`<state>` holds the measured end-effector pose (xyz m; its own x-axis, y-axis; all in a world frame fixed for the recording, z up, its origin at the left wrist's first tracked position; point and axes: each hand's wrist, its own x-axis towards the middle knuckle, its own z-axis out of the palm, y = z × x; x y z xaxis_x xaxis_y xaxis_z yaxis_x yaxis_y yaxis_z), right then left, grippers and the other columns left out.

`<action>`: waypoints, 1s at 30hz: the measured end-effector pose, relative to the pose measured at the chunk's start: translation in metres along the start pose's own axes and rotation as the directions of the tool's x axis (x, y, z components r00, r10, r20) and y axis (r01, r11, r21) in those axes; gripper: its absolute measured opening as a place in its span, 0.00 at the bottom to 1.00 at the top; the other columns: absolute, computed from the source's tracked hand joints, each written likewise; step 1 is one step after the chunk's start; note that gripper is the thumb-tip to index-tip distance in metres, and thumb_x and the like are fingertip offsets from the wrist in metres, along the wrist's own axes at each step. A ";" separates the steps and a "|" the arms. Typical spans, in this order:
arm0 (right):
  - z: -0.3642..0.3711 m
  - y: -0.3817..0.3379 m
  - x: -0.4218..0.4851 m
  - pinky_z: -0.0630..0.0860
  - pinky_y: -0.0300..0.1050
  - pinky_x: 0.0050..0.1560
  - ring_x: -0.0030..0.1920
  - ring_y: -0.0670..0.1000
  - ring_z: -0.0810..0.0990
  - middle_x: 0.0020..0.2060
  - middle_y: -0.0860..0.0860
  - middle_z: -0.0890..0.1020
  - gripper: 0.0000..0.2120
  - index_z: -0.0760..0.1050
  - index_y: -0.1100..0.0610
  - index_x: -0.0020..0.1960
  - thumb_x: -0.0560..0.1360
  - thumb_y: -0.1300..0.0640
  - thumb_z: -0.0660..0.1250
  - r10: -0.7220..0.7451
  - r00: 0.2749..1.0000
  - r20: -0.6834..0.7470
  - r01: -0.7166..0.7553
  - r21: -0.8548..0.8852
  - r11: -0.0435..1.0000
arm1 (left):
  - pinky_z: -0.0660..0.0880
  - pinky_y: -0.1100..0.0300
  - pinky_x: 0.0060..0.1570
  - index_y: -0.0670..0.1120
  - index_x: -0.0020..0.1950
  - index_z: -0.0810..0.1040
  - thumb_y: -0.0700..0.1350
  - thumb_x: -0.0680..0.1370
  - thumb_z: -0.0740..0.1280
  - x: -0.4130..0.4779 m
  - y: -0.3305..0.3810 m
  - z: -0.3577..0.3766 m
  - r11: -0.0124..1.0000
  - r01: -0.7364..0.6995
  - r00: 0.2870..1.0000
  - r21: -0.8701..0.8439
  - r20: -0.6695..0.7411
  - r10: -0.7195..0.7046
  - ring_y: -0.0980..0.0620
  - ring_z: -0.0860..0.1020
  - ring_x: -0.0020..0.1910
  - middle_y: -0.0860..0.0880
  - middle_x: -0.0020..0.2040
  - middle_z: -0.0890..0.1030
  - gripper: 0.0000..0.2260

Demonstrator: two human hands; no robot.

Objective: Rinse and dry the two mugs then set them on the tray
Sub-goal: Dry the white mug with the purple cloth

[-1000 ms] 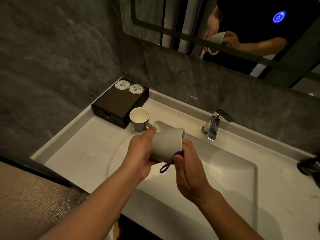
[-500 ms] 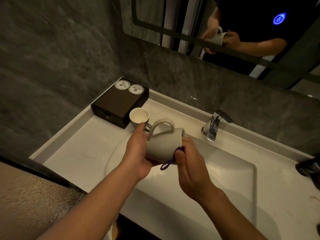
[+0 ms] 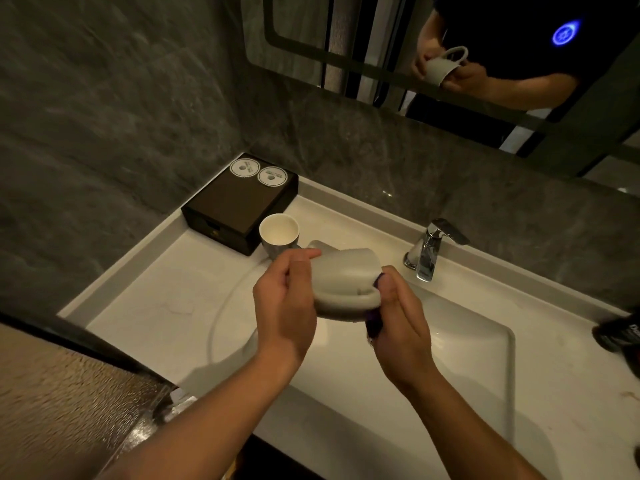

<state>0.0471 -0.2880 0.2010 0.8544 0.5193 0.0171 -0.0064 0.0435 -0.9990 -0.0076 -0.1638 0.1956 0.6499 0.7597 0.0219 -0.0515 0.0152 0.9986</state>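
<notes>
A white mug (image 3: 341, 277) lies on its side in the air above the sink's left rim. My left hand (image 3: 284, 303) grips its base end. My right hand (image 3: 398, 320) presses a purple cloth (image 3: 374, 323) against the mug's mouth and lower side; most of the cloth is hidden by my fingers. The mug's handle points down toward me. A second white mug (image 3: 278, 232) stands upright on the counter behind my left hand, beside a dark brown box-shaped tray (image 3: 239, 206) in the back left corner.
The white sink basin (image 3: 467, 344) lies below my right hand, with a chrome faucet (image 3: 429, 249) at its back. Two round white lids (image 3: 258, 171) rest on the dark tray. A dark bottle (image 3: 620, 332) lies at the right edge. A mirror hangs above.
The mug has turned in my hands: its handle was on top half a second ago and now faces down toward me. The cloth has stayed at the mug's mouth.
</notes>
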 end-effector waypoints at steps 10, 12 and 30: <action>-0.016 -0.016 0.016 0.77 0.56 0.46 0.48 0.58 0.78 0.45 0.54 0.83 0.14 0.82 0.52 0.47 0.78 0.46 0.61 0.287 0.955 0.071 -0.295 0.262 0.919 | 0.76 0.55 0.63 0.40 0.65 0.74 0.51 0.84 0.58 0.021 -0.034 -0.021 0.330 -0.922 0.388 0.204 0.491 0.780 0.45 0.78 0.62 0.42 0.64 0.76 0.17; -0.015 -0.013 0.013 0.76 0.51 0.44 0.45 0.52 0.77 0.40 0.47 0.82 0.15 0.80 0.47 0.42 0.78 0.42 0.59 0.215 0.976 0.029 -0.217 0.100 0.971 | 0.76 0.59 0.61 0.44 0.69 0.74 0.58 0.82 0.60 0.009 -0.025 -0.013 0.716 -0.662 0.738 0.220 0.354 0.574 0.52 0.78 0.63 0.47 0.67 0.77 0.23; -0.050 -0.016 0.044 0.66 0.38 0.33 0.34 0.46 0.72 0.34 0.47 0.75 0.13 0.73 0.54 0.42 0.84 0.55 0.57 0.004 1.000 -0.011 -0.011 -0.744 0.668 | 0.80 0.44 0.49 0.43 0.63 0.84 0.58 0.75 0.73 -0.001 -0.014 -0.024 0.528 0.842 0.493 -0.108 0.551 -0.673 0.38 0.83 0.45 0.34 0.56 0.85 0.23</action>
<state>0.1109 -0.3079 0.2159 0.8600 0.5101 0.0129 0.3730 -0.6111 -0.6982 -0.0258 -0.1486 0.1803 0.7729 0.0064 -0.6345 0.4380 0.7181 0.5408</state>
